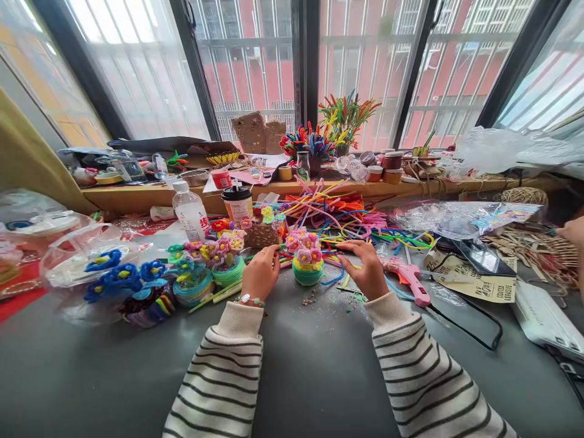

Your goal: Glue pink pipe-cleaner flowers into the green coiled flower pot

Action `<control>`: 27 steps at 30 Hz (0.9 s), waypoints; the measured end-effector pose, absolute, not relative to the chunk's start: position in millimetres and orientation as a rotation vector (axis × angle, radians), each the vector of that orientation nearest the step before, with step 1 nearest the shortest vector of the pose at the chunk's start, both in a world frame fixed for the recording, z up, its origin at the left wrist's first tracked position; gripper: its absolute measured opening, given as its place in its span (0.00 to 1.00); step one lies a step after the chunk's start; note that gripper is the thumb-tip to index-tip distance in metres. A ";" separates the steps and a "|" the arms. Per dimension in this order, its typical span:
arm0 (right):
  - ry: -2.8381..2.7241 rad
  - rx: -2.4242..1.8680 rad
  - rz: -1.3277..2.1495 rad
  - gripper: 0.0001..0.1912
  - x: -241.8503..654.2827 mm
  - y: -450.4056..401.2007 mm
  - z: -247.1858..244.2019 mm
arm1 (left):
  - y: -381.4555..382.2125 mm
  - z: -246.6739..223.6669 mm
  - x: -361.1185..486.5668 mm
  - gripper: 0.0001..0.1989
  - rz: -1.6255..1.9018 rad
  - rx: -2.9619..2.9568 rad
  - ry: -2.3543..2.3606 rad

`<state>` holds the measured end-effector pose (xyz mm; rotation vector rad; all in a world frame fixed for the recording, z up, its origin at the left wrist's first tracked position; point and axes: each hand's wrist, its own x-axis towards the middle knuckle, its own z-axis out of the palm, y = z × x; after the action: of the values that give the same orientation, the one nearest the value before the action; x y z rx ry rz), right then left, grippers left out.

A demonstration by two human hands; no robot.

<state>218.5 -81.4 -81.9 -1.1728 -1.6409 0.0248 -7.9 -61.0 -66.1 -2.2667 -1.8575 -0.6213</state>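
Note:
A small flower pot (pixel 307 272) wound in green pipe cleaner, with pink fuzzy flowers (pixel 303 244) and a yellow band on top, stands upright on the grey table between my hands. My left hand (pixel 261 275) rests just left of it, fingers loosely bent and apart from the pot. To its right, my right hand (pixel 368 272) lies with thumb and fingers spread, holding nothing, beside loose coloured pipe cleaners (pixel 335 278). Tiny beads (pixel 309 298) are scattered in front of the pot. A pink glue gun (pixel 413 281) lies right of my right hand.
Several other pipe-cleaner flower pots (pixel 194 292) and blue flowers (pixel 125 277) stand at left, near a water bottle (pixel 189 213) and a lidded cup (pixel 238 204). A pipe-cleaner heap (pixel 356 210) lies behind. At right are sandpaper (pixel 488 283), a white device (pixel 545 319) and another person's hand (pixel 573 231).

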 end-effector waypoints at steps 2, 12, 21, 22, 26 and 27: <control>-1.666 -1.178 0.016 0.11 221.6 -82.2 -85.8 | -67.4 -74.9 -12.4 0.17 -0.661 -2.299 -1.838; -1.797 -1.215 0.022 0.17 223.0 -86.9 -105.2 | -77.6 -95.8 -21.4 0.19 -0.420 -2.677 -1.532; -2.174 -1.123 -0.160 0.15 202.6 -101.3 -123.5 | -82.4 -90.2 -19.0 0.19 -0.540 -2.660 -1.510; -2.215 -1.122 -0.203 0.15 200.6 -102.3 -123.7 | -81.9 -90.2 -19.2 0.19 -0.567 -2.631 -1.537; -2.234 -1.159 -0.272 0.13 195.2 -104.9 -123.5 | -79.7 -89.7 -18.4 0.16 -0.609 -2.502 -1.668; -2.215 -1.177 -0.269 0.12 194.5 -104.9 -123.6 | -79.4 -89.5 -17.8 0.16 -0.623 -2.474 -1.700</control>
<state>194.5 -104.9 -123.6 -1.1772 -2.2152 -0.2693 -17.8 -79.4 -89.5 -2.4736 -1.7004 -0.6235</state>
